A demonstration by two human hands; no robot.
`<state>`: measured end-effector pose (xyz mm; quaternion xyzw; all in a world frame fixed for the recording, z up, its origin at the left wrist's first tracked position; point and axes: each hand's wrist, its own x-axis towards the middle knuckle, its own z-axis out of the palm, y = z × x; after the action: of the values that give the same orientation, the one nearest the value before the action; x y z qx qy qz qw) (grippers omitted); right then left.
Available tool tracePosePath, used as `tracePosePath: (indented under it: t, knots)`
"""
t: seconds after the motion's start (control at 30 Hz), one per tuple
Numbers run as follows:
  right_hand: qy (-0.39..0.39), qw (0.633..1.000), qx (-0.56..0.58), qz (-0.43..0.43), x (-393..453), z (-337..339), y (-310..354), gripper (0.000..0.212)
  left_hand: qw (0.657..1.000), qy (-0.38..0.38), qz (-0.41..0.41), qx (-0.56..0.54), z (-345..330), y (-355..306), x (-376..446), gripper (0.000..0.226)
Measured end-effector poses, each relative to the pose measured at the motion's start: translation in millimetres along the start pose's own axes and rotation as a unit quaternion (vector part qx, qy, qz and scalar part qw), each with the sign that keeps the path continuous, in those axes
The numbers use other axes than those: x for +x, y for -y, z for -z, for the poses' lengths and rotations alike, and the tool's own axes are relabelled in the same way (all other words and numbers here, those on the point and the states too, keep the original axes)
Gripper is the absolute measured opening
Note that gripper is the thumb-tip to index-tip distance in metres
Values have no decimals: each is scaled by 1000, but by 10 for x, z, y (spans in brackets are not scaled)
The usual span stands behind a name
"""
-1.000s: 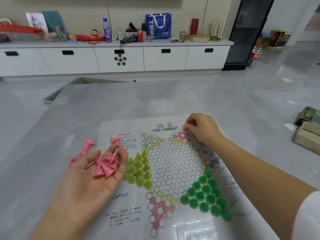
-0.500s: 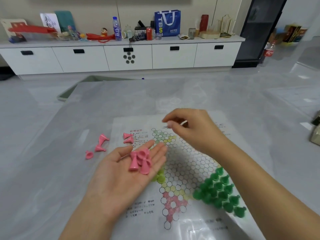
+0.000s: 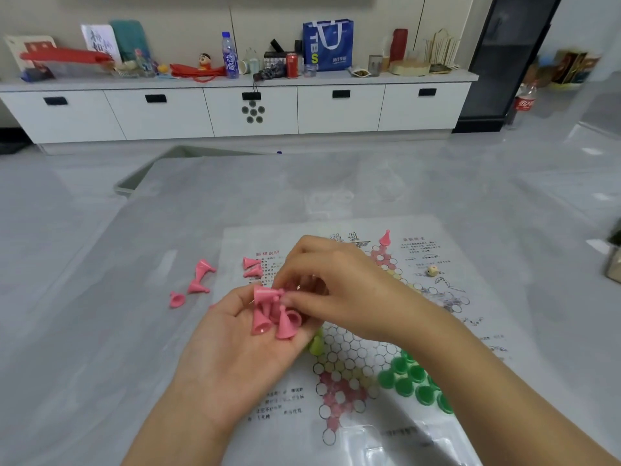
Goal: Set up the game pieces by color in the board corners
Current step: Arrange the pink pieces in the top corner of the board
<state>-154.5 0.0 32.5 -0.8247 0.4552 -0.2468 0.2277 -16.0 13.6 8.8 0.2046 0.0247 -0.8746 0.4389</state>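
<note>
I see dark green pieces [image 3: 411, 381] clustered on the board [image 3: 447, 338] at 5 o'clock. Above them my left hand [image 3: 235, 351] lies palm up, cupping a heap of pink pieces [image 3: 274, 316]; my right hand [image 3: 339, 287] meets it, fingertips pinching one. Loose pink pieces [image 3: 198, 280] lie at 10 o'clock on the table [image 3: 84, 331]. One pink piece [image 3: 385, 237] stands upright at the board's 12 o'clock corner.

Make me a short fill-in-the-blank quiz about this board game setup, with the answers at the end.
1. The left hand cradles a small pile of ____ pieces in its palm.
2. One pink piece stands upright at the board's ____ corner.
3. The filled corner nearest the right forearm holds dark ____ pieces.
4. The right hand reaches into the ____ hand's pile.

Answers: pink; far; green; left
</note>
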Motion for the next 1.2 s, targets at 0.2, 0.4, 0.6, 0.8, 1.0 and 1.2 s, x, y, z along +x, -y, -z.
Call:
tracePosePath:
  t: [0.2,0.4,0.6,0.8,1.0,1.2]
  knots:
    - [-47,991,118,-51,-35,66,-48,6,998,-15,-25,53,32,-7,51,36]
    - [-84,971,212,-77,-51,74,-25,7,985,-63,-64,148,57,-17,66,23]
    - [-227,894,331,-202,-134,250,-354,15,979,-87,-57,176,35,-21,32,15]
    - [-345,830,279,-338,-380,364,-998,7,981,-66,-67,170,31,-60,-7,33]
    - [-342,869,93,-345,-390,358,-1220,5,979,-21,-81,184,58,-59,7,57]
    - [-254,913,-38,-318,-278,330,-1385,8,977,-4,-83,195,57,-65,2,59]
